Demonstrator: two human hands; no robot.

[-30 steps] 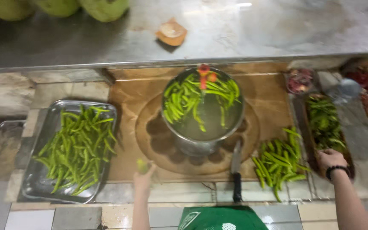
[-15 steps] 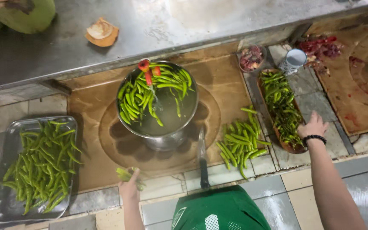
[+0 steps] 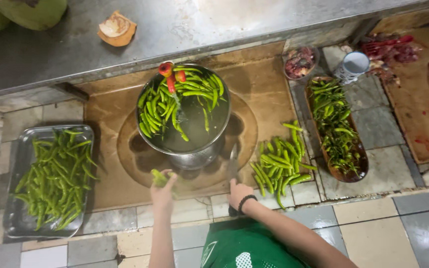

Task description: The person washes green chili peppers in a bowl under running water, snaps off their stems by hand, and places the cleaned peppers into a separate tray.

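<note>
My left hand (image 3: 163,193) holds a small green chilli piece (image 3: 158,176) at the front edge of the brown cutting board (image 3: 110,139). My right hand (image 3: 239,194), with a black wristband, grips the handle of a knife (image 3: 232,164) that points away from me beside the metal bowl (image 3: 184,116). The bowl holds water, green chillies and a couple of red ones. A loose heap of green chillies (image 3: 279,161) lies just right of the knife.
A metal tray (image 3: 18,168) of green chillies sits at the left. A brown oval dish (image 3: 346,171) of chillies lies at the right, with a small bowl (image 3: 300,62) and a white cup (image 3: 352,65) behind it. A steel shelf (image 3: 199,25) runs across the back.
My right hand has left the oval dish at the right and come to the knife handle. The view has shifted, so everything sits further right.
</note>
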